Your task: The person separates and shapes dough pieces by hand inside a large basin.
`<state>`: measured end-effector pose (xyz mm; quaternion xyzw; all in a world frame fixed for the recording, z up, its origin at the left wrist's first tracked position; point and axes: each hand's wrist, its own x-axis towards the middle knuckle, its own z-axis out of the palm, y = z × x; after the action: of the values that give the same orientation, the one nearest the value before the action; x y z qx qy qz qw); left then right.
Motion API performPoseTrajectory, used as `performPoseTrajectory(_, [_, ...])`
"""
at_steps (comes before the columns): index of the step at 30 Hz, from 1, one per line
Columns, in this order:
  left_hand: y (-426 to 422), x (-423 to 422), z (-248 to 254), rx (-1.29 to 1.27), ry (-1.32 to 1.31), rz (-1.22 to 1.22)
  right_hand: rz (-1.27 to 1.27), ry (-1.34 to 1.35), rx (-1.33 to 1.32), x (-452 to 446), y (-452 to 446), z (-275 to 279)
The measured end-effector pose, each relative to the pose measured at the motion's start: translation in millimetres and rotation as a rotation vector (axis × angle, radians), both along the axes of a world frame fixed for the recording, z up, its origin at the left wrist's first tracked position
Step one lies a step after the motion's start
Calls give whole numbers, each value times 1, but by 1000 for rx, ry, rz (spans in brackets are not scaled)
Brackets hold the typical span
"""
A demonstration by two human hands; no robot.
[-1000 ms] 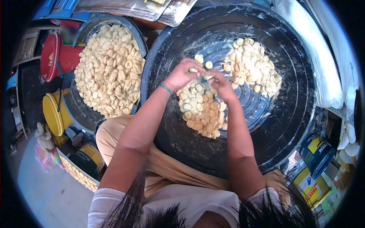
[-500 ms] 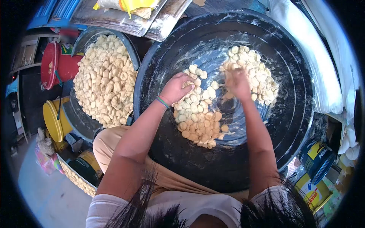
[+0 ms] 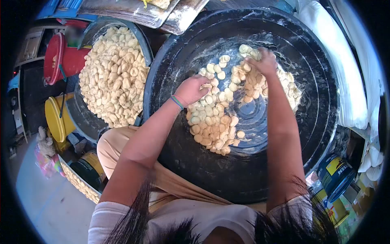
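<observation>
Small round pale dough pieces [image 3: 213, 126] lie in two heaps inside a wide black basin [image 3: 227, 175] dusted with flour. At the upper end of the left heap, my left hand [image 3: 195, 90] has its fingers curled round a few dough pieces; a band circles that wrist. Over the upper part of the right heap, my right hand [image 3: 266, 64] grips dough pieces between thumb and fingers. Part of the right heap is hidden behind this hand and forearm.
Left of the basin, a dark tub [image 3: 147, 44] holds a large mound of similar pieces. Red [image 3: 53, 61] and yellow [image 3: 55, 118] buckets stand beyond it. Flour-dusted trays [image 3: 134, 12] lie at the top, white sacks [image 3: 341, 73] at right, and a dark can [image 3: 336, 173] below them.
My right hand has moved up and slightly right across its heap, and dough pieces now spread leftward toward the other heap. My left hand stays nearly in place.
</observation>
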<state>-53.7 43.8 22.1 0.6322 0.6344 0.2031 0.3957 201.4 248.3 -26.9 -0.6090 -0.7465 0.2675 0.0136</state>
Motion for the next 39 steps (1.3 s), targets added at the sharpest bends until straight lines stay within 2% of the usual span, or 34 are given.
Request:
performPoseTrajectory(3, [2, -4, 2, -5, 28, -9, 80, -358, 99, -57, -56, -4])
performPoseTrajectory(5, [4, -2, 2, -37, 20, -13, 348, -369, 63, -64, -89, -10])
performPoseTrajectory(7, [2, -1, 0, -86, 1, -6, 642, -222, 127, -53, -142, 3])
performPoseTrajectory(10, [2, -2, -7, -94, 5, -43, 676, 108, 241, -5, -192, -56])
performPoseTrajectory(13, [1, 2, -4, -228, -218, 36, 87, 442, 66, -4, -208, -36])
performPoseTrajectory(14, [2, 5, -6, -335, -370, 32, -336, 781, -262, -8, -210, -29])
performPoseTrajectory(17, [-9, 25, 32, -611, -813, 240, -636, 1468, -846, -31, -205, 64])
performPoseTrajectory(18, [-12, 26, 36, -635, -986, 150, -637, 1529, -784, -46, -209, 87])
performPoseTrajectory(21, [-9, 24, 54, -645, -940, 62, -325, 995, -226, -52, -207, 85])
performPoseTrajectory(22, [-10, 23, 62, -652, -989, 87, -507, 1017, -300, -55, -206, 91])
performPoseTrajectory(25, [-23, 18, 81, -543, -1023, 280, -729, 1327, -416, -57, -202, 106])
performPoseTrajectory(26, [-30, 14, 91, -497, -1024, 373, -659, 1361, -343, -65, -205, 111])
performPoseTrajectory(29, [-54, 3, 128, -378, -997, 416, -72, 1084, -327, -83, -220, 163])
performPoseTrajectory(30, [-61, 0, 149, -381, -981, 435, 39, 1030, -366, -88, -226, 175])
performPoseTrajectory(33, [-89, -12, 153, -250, -1151, 550, -131, 1245, -558, -87, -226, 192])
performPoseTrajectory(34, [-94, -13, 151, -268, -1261, 603, -286, 1299, -597, -83, -222, 186])
performPoseTrajectory(37, [-87, -13, 143, -327, -1457, 699, -342, 1354, -394, -71, -211, 173])
performPoseTrajectory(38, [-82, -12, 134, -320, -1457, 613, -305, 1181, -380, -72, -214, 173])
performPoseTrajectory(39, [-77, -8, 133, -313, -1427, 609, -255, 1153, -384, -84, -220, 190])
